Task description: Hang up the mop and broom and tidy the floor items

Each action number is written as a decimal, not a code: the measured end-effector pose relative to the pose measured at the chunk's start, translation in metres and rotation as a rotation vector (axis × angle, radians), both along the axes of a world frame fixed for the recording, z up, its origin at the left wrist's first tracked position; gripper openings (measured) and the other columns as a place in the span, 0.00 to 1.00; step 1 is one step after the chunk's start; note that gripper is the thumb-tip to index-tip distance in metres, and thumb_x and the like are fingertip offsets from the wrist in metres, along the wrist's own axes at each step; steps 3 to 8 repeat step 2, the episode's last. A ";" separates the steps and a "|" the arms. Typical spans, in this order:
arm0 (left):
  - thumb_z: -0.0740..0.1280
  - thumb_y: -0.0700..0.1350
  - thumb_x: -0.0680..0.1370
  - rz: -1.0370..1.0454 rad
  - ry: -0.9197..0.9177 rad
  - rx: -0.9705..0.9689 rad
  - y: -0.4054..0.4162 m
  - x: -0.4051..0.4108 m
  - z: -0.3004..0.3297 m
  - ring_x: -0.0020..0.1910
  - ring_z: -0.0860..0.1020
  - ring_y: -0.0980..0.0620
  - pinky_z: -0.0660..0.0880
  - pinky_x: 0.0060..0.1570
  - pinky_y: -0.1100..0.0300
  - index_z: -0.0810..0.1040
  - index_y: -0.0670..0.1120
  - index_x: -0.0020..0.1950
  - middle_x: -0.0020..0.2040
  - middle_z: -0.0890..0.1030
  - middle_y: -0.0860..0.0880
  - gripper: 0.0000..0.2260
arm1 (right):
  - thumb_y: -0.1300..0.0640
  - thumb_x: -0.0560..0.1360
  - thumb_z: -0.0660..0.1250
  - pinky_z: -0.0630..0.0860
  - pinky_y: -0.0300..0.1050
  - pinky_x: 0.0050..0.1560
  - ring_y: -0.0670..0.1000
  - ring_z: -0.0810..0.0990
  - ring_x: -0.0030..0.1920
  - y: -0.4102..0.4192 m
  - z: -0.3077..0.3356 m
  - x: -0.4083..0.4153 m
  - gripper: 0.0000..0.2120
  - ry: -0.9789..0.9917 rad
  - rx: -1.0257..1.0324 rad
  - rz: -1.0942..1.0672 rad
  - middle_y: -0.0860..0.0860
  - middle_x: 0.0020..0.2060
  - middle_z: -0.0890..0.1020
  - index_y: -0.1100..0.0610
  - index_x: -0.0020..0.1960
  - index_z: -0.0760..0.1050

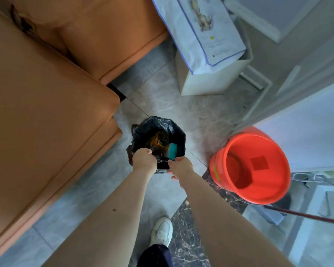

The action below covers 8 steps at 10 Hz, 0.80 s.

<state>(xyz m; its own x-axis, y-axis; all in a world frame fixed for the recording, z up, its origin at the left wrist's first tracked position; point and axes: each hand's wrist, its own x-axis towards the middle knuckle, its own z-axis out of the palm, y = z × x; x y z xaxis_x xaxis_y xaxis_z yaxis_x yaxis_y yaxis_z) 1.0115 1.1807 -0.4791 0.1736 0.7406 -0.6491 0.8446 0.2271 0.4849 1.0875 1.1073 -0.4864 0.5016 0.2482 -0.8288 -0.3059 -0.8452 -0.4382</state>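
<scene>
From the head camera, both hands meet at the near rim of a black bin bag (158, 135) that stands on the floor just ahead of the person. The left hand (143, 158) is closed into a fist around a gathered fold of the rim. The right hand (179, 165) pinches the rim just beside it, with some fingers loose underneath. Between the two a thin strip of plastic runs taut.

The bag's mouth opens away from the hands toward 12 o'clock. Rubbish shows inside, brownish scraps and a teal piece (172, 150). Both hands are equally near, so the next move looks like drawing the rim shut or lifting the bag, which turns on the far lip still lying open at 12.

At 3 o'clock from the bag sits a red bucket (256, 166), apart from it and empty as far as can be seen. A dark red pole (307, 214), likely the mop or broom handle, lies low at 4 o'clock, its long axis running from the bucket's base out past the right edge.

The floor (172, 101) is grey marbled tile. An orange sofa (46, 93) crowds the left side, from 8 to 11 o'clock. A white box (212, 79) under a pale bag stands at 1 o'clock. A white shoe (161, 232) is planted at 6.
</scene>
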 end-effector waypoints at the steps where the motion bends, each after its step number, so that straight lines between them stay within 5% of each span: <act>1: 0.52 0.31 0.79 -0.048 0.037 -0.017 0.009 0.008 -0.013 0.69 0.71 0.43 0.70 0.65 0.57 0.74 0.42 0.69 0.71 0.72 0.43 0.21 | 0.59 0.77 0.62 0.75 0.54 0.63 0.59 0.79 0.61 0.003 -0.013 0.012 0.16 0.033 -0.020 0.045 0.61 0.59 0.80 0.64 0.62 0.74; 2: 0.53 0.31 0.78 -0.110 0.056 -0.023 0.016 0.016 -0.015 0.57 0.75 0.46 0.73 0.59 0.56 0.80 0.45 0.50 0.48 0.79 0.49 0.18 | 0.60 0.77 0.62 0.74 0.55 0.64 0.59 0.78 0.62 0.011 -0.018 0.022 0.16 0.018 -0.029 0.034 0.61 0.61 0.79 0.63 0.63 0.73; 8: 0.53 0.31 0.78 -0.110 0.056 -0.023 0.016 0.016 -0.015 0.57 0.75 0.46 0.73 0.59 0.56 0.80 0.45 0.50 0.48 0.79 0.49 0.18 | 0.60 0.77 0.62 0.74 0.55 0.64 0.59 0.78 0.62 0.011 -0.018 0.022 0.16 0.018 -0.029 0.034 0.61 0.61 0.79 0.63 0.63 0.73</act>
